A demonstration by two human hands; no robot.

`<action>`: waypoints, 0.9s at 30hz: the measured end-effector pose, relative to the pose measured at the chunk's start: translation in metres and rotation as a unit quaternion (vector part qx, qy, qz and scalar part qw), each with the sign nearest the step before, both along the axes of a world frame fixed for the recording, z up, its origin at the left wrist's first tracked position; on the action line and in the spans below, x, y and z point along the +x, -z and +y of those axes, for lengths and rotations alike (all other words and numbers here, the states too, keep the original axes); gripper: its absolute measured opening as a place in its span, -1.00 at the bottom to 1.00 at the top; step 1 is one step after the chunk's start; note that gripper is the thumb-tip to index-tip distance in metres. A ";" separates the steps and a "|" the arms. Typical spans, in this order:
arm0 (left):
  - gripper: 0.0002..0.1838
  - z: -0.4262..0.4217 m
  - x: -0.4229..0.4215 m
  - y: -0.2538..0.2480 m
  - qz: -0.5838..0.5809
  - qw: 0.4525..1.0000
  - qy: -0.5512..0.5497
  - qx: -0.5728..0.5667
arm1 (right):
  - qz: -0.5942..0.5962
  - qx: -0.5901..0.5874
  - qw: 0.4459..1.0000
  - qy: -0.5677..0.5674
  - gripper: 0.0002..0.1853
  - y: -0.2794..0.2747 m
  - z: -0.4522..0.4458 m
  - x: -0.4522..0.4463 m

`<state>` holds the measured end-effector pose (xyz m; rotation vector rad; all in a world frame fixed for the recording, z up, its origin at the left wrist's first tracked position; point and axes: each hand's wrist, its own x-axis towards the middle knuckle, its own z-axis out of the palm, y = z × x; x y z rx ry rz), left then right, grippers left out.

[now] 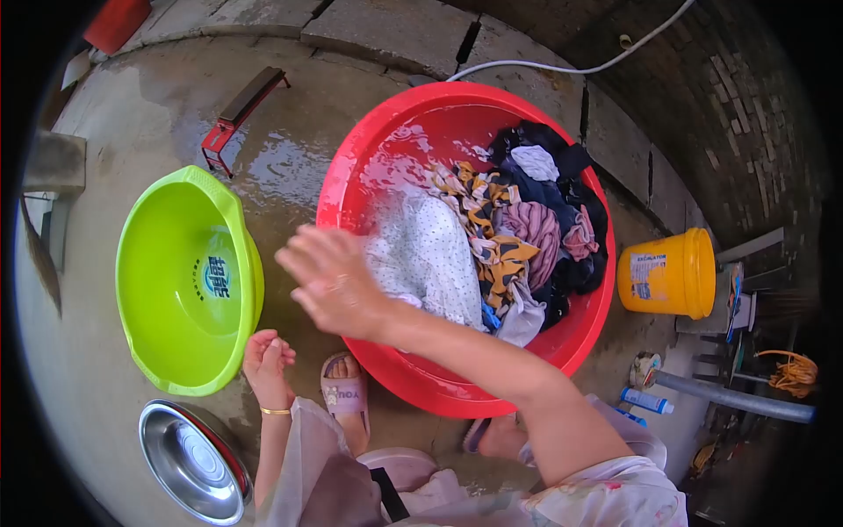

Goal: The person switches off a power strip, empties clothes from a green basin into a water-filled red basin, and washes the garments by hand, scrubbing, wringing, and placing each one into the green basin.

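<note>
My right hand [334, 279] is stretched over the left rim of a big red tub [413, 397], its fingers spread and slightly blurred, with nothing in them. Wet clothes fill much of the tub: a white dotted garment [446, 255] lies closest to that hand, beside a yellow-and-black patterned cloth [505, 263], a mauve striped cloth [534, 230] and dark garments [575, 198]. Water shows at the tub's upper left. My left hand [269, 362], a bracelet on its wrist, hovers near the lower right rim of a green basin [162, 290]. Its fingers are loosely bent and appear to hold nothing.
A metal bowl [167, 448] sits at lower left. Behind the green basin is a small red-legged bench [235, 119]. A yellow bucket [667, 274], a blue-and-white bottle [648, 400] and a grey pipe [738, 395] are at right. A white hose [562, 68] crosses behind the tub.
</note>
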<state>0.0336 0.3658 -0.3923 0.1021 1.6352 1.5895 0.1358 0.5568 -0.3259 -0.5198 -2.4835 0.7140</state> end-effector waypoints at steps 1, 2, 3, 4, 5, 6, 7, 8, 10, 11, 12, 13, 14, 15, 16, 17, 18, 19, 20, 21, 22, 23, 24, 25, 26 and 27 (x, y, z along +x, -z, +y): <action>-0.82 0.015 0.010 -0.019 -0.001 1.000 0.007 -0.007 | -0.020 0.004 0.999 0.038 -0.47 -0.003 0.015 0.036; -0.84 0.028 0.016 -0.033 0.105 0.993 0.051 0.008 | -0.107 0.010 0.992 0.072 -0.43 0.000 0.021 0.071; -0.86 0.044 0.019 -0.041 0.211 0.973 0.094 0.024 | -0.169 -0.006 0.982 0.081 -0.40 0.007 0.021 0.105; -0.81 0.060 0.021 -0.045 0.293 0.939 0.177 0.037 | -0.232 -0.022 0.969 0.086 -0.38 0.019 0.015 0.134; -0.74 0.085 0.024 -0.058 0.397 0.869 0.292 0.050 | -0.229 -0.032 0.969 0.088 -0.38 0.036 0.007 0.156; -0.66 0.115 0.030 -0.067 0.488 0.772 0.404 0.063 | -0.276 -0.030 0.960 0.044 -0.34 0.057 -0.002 0.176; -0.49 0.140 0.039 -0.063 0.557 0.671 0.483 0.077 | -0.323 -0.028 0.946 -0.003 -0.29 0.077 -0.004 0.189; -0.34 0.163 0.048 -0.058 0.567 0.596 0.567 0.054 | -0.344 -0.019 0.938 -0.019 -0.30 0.095 -0.004 0.192; -0.16 0.200 0.067 -0.035 0.602 0.450 0.657 0.056 | -0.339 -0.033 0.940 -0.034 -0.31 0.134 0.003 0.193; -0.16 0.215 0.076 -0.023 0.601 0.438 0.666 0.056 | -0.338 -0.029 0.939 -0.052 -0.33 0.148 0.009 0.191; -0.09 0.229 0.087 -0.010 0.598 0.363 0.714 0.041 | -0.350 -0.067 0.932 -0.068 -0.41 0.148 0.018 0.187; -0.01 0.239 0.098 0.002 0.591 0.288 0.753 0.026 | -0.348 -0.071 0.933 -0.061 -0.41 0.149 0.022 0.183; 0.06 0.246 0.106 0.014 0.588 0.248 0.770 -0.004 | -0.353 -0.095 0.929 -0.060 -0.43 0.151 0.025 0.180; 0.06 0.251 0.113 0.023 0.588 0.242 0.772 0.002 | -0.359 -0.120 0.924 -0.058 -0.45 0.152 0.027 0.182; 0.06 0.254 0.117 0.031 0.599 0.206 0.773 -0.047 | -0.321 -0.159 0.931 -0.069 -0.57 0.147 0.029 0.189; 0.07 0.255 0.119 0.039 0.607 0.167 0.771 -0.096 | -0.318 -0.164 0.932 -0.061 -0.57 0.140 0.026 0.197; -0.01 0.256 0.117 0.051 0.630 0.144 0.756 -0.102 | -0.268 -0.090 0.959 -0.033 -0.62 0.132 0.020 0.205; -0.01 0.256 0.115 0.062 0.629 0.133 0.760 -0.100 | -0.215 -0.013 0.977 -0.004 -0.66 0.121 0.012 0.213; -0.10 0.259 0.112 0.070 0.638 0.110 0.752 -0.127 | -0.177 0.053 0.982 -0.021 -0.69 0.106 0.006 0.229; -0.20 0.265 0.111 0.072 0.649 0.087 0.740 -0.152 | -0.173 0.056 0.983 -0.011 -0.69 0.101 -0.003 0.249; -0.20 0.271 0.112 0.068 0.654 0.077 0.737 -0.149 | -0.215 0.067 0.974 -0.039 -0.70 0.100 -0.014 0.268; -0.28 0.276 0.113 0.063 0.673 0.059 0.717 -0.172 | -0.258 0.076 0.961 -0.068 -0.70 0.101 -0.022 0.287; -0.36 0.275 0.115 0.058 0.687 0.046 0.698 -0.195 | -0.263 0.080 0.959 -0.074 -0.72 0.113 -0.026 0.309; -0.36 0.271 0.112 0.054 0.687 0.048 0.699 -0.193 | -0.270 0.087 0.955 -0.085 -0.73 0.123 -0.025 0.330; -0.39 0.271 0.106 0.049 0.702 0.092 0.684 -0.174 | -0.280 0.115 0.950 -0.073 -0.77 0.120 -0.022 0.345; -0.42 0.275 0.098 0.042 0.719 0.131 0.665 -0.155 | -0.277 0.124 0.950 -0.071 -0.77 0.123 -0.015 0.357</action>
